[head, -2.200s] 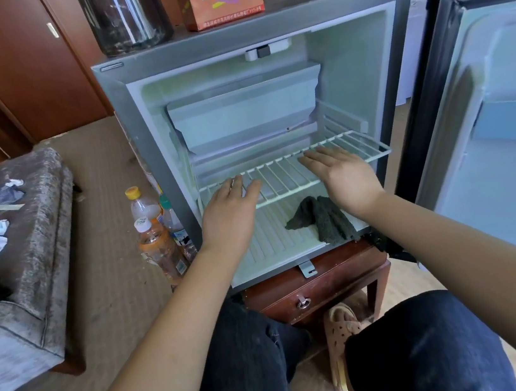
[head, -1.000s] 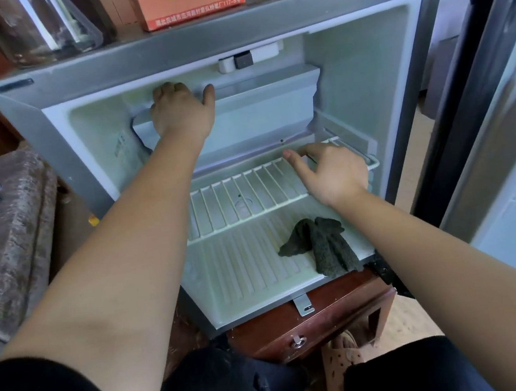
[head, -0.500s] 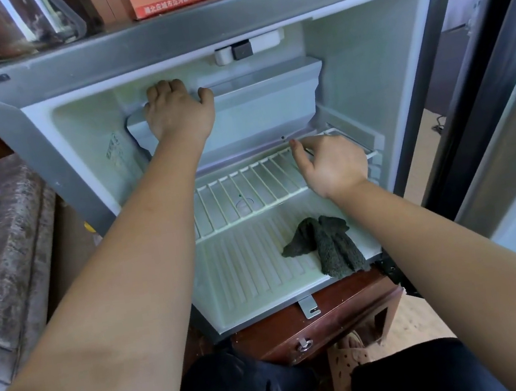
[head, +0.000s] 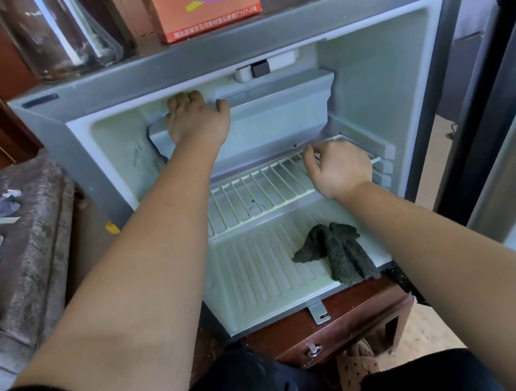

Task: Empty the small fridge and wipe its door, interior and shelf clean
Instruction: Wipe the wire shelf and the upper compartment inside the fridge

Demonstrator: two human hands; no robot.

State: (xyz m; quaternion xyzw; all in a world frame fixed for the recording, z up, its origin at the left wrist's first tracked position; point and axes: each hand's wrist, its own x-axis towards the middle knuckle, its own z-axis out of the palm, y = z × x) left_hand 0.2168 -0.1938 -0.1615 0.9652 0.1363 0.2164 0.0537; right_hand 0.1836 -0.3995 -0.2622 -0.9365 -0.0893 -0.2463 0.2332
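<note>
White wire shelf [head: 256, 192] sits at mid-height in the open fridge [head: 165, 65], seated in the side-wall grooves. Its long axis runs from wall to wall, its wires run front to back, and its front edge faces the person. It looks level and pushed fully home.

The right hand [head: 339, 167] is at the shelf's back right corner. Its fingers curl down onto the wires and its thumb lies against one, probably to seat the shelf in its groove there. The fingertips are hidden, so how firm the hold is cannot be told.

The left hand [head: 196, 121] grips the top front edge of the freezer box [head: 282, 115] near its left end, fingers hooked over and thumb on the face. This looks like a brace for the reach, or a way of keeping the flap out of the way.

A dark cloth [head: 337, 250] lies crumpled at the front right corner of the fridge floor, its end reaching the front edge, handy for wiping. The door [head: 505, 127] stands wide open on the right, leaving the interior clear to reach. A jar [head: 61, 34] and a box [head: 202, 1] stand on the fridge top.
</note>
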